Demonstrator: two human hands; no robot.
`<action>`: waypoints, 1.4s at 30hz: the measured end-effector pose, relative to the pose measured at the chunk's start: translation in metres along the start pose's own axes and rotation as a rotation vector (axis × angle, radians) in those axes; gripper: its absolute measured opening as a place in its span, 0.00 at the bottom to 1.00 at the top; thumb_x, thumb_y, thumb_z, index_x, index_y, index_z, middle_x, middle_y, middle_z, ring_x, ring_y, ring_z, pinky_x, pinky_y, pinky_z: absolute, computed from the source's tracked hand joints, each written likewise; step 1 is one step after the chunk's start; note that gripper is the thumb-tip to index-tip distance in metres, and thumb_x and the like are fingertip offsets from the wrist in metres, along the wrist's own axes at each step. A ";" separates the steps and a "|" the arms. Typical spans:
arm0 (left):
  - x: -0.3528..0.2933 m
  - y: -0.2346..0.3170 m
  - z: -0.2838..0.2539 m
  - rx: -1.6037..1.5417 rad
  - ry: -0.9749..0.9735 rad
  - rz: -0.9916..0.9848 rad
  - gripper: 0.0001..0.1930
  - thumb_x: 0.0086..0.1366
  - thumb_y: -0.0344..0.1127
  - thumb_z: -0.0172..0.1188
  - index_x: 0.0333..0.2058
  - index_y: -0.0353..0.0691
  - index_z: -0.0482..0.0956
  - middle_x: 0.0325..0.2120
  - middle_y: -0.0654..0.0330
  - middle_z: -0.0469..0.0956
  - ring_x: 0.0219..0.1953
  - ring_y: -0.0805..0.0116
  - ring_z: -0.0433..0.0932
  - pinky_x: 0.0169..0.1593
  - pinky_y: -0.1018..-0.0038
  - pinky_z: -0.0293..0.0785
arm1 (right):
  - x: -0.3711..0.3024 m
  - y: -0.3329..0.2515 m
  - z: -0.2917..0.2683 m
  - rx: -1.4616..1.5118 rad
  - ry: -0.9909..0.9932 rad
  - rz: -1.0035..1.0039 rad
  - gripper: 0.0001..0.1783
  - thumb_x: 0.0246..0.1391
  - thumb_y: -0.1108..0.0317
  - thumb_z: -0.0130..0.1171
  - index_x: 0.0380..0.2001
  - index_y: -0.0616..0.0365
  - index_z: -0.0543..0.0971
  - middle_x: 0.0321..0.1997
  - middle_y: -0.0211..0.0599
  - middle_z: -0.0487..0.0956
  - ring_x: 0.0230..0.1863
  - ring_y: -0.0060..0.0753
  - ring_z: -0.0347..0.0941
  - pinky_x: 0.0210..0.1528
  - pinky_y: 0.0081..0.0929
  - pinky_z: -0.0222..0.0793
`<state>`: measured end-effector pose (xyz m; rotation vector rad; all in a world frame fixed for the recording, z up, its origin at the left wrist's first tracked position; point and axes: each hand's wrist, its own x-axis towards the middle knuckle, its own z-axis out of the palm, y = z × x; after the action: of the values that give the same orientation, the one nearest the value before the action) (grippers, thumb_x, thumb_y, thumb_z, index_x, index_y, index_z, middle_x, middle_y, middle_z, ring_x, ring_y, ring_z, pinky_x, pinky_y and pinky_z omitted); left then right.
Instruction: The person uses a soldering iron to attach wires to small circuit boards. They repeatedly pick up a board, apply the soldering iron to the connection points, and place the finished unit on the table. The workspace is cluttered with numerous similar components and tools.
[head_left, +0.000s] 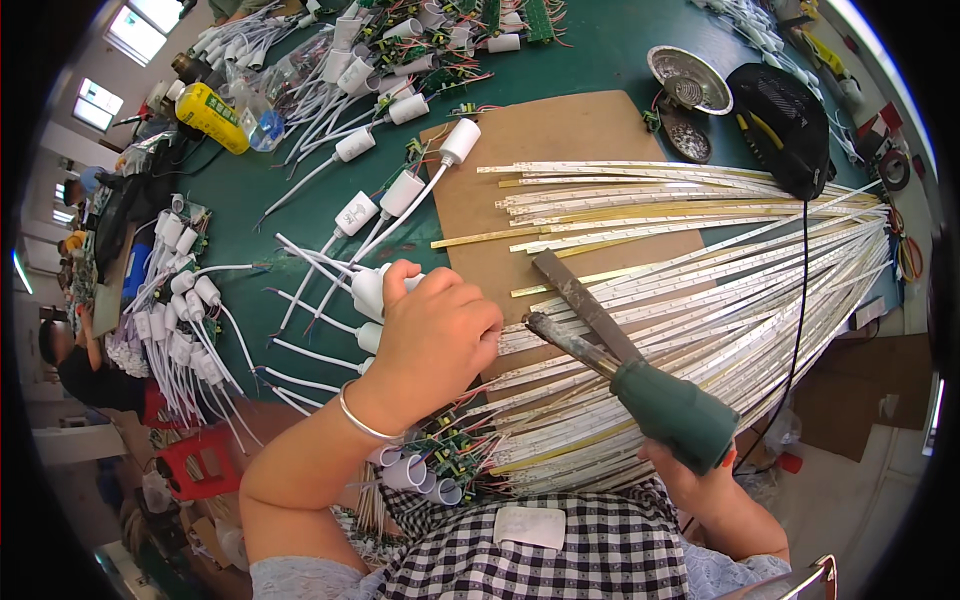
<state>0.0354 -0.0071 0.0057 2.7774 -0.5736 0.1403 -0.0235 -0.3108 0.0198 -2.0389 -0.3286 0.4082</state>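
Note:
My right hand (690,470) grips a soldering iron (670,410) by its green handle, its dark, worn tip pointing up and left over the LED strips (640,380). My left hand (430,335) is closed, fingers curled, around a white plastic end cap (369,291) with a white cable; part of the cap is hidden by the fingers. Beside the iron, a flat dark metal bar (590,305) lies across the strips. More white caps with cables lie left of my left hand, and another cap (356,214) stands out just beyond it. Some caps have green circuit boards attached.
Brown cardboard (560,130) lies under the strips on the green table (270,190). At the far right are a metal bowl (690,80) and a black mesh object (780,125). A black cord (800,300) crosses the strips. A yellow bottle (211,117) stands far left; people work beyond.

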 end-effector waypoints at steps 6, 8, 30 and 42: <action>0.000 0.000 -0.002 -0.008 -0.017 -0.027 0.02 0.51 0.34 0.65 0.22 0.50 0.80 0.24 0.70 0.75 0.38 0.69 0.73 0.54 0.53 0.51 | 0.008 -0.003 -0.001 -0.165 -0.052 -0.189 0.19 0.45 0.69 0.67 0.43 0.55 0.80 0.47 0.41 0.79 0.51 0.48 0.74 0.53 0.39 0.71; 0.000 0.000 -0.002 -0.008 -0.008 -0.027 0.02 0.51 0.34 0.65 0.22 0.50 0.81 0.23 0.71 0.75 0.38 0.70 0.73 0.54 0.52 0.51 | 0.008 -0.004 0.001 -0.163 -0.036 -0.189 0.19 0.45 0.69 0.67 0.44 0.55 0.80 0.48 0.41 0.79 0.52 0.47 0.74 0.53 0.38 0.71; 0.007 0.000 -0.005 0.020 -0.068 -0.025 0.02 0.52 0.35 0.64 0.22 0.49 0.81 0.22 0.71 0.76 0.39 0.69 0.71 0.54 0.53 0.52 | 0.002 -0.002 -0.001 -0.002 0.036 -0.024 0.18 0.43 0.73 0.64 0.41 0.58 0.81 0.44 0.43 0.81 0.46 0.50 0.77 0.51 0.41 0.71; 0.005 0.004 -0.002 0.069 -0.027 -0.017 0.02 0.50 0.35 0.63 0.21 0.50 0.80 0.23 0.71 0.77 0.40 0.68 0.72 0.53 0.55 0.53 | -0.006 0.003 -0.013 0.402 0.320 -0.132 0.24 0.57 0.70 0.51 0.57 0.67 0.67 0.50 0.48 0.76 0.25 0.30 0.76 0.24 0.21 0.71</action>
<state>0.0383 -0.0121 0.0091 2.8542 -0.5618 0.1219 -0.0237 -0.3243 0.0241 -1.6434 -0.1655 0.0540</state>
